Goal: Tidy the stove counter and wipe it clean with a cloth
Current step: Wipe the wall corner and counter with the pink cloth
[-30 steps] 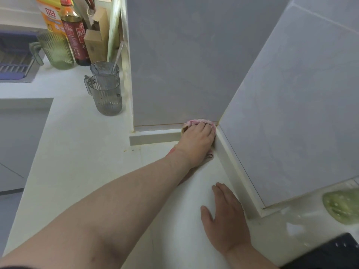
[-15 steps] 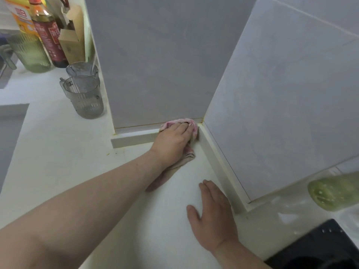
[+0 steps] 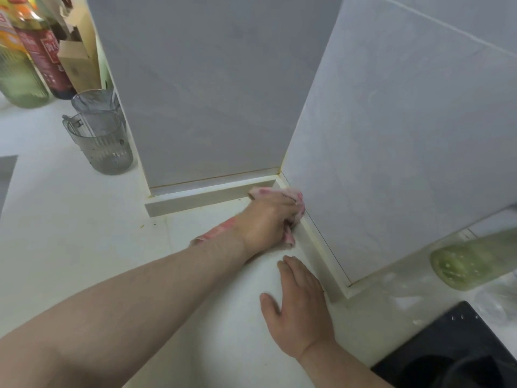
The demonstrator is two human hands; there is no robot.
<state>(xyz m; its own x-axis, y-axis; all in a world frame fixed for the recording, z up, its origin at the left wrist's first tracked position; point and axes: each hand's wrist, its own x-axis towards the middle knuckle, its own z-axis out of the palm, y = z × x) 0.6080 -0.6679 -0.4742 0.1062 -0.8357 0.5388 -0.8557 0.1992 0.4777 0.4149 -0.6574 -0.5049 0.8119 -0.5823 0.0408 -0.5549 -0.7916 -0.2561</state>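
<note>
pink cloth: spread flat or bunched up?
Bunched. The left hand grips the cloth, wadded into the wall corner; crumpled folds poke out around it.

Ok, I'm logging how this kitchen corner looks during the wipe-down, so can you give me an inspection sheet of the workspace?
Surface: white counter, a few specks near the left end of the upstand; pale shiny patches beside the stove.
Job's things: pink cloth bunched in the corner, against the right-hand wall base.
Clutter: two clear ribbed jugs, green jug, sauce bottle and cardboard box at far left; blurred green object at right.
Hands: left hand grips the cloth; right hand rests flat on the counter.
Cables: nothing seen.
Surroundings: grey tiled walls meeting in a corner; black stove at lower right.
</note>
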